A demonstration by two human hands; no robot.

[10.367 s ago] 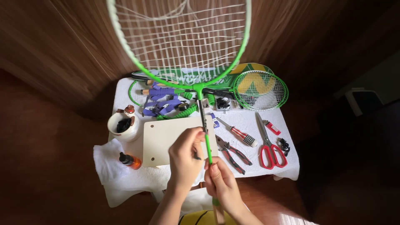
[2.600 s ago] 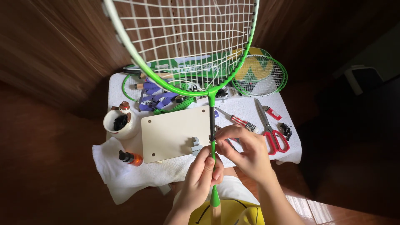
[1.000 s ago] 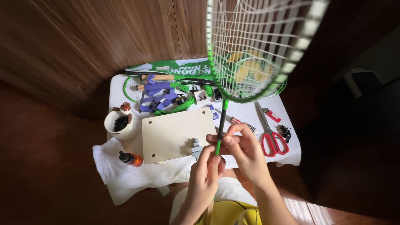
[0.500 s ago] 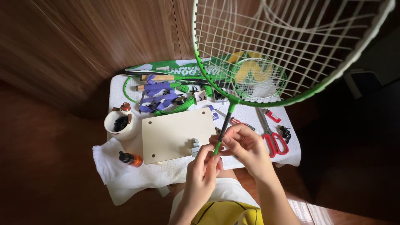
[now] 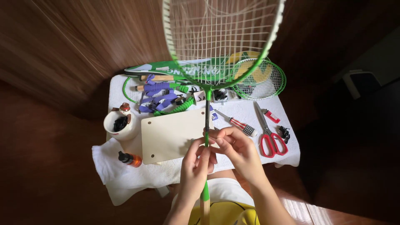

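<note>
I hold a green badminton racket (image 5: 207, 112) upright over a small table, its strung head up close to the camera. My left hand (image 5: 196, 166) is wrapped around the lower green shaft just above the bare wooden handle. My right hand (image 5: 235, 148) pinches the shaft a little higher, fingertips touching those of the left. Behind the shaft lies a cream rectangular board (image 5: 175, 134).
A white cloth (image 5: 287, 137) covers the table. On it lie red-handled scissors (image 5: 268, 135), a striped-handled tool (image 5: 239, 124), a white cup (image 5: 121, 125), a small orange bottle (image 5: 130, 158), purple straps (image 5: 160, 96), a second green racket (image 5: 260, 79) and a green racket cover (image 5: 166, 68). Dark wooden floor surrounds the table.
The racket head has swung from the right back toward the centre and turned about its shaft. Both hands stay on the shaft at about the same place.
</note>
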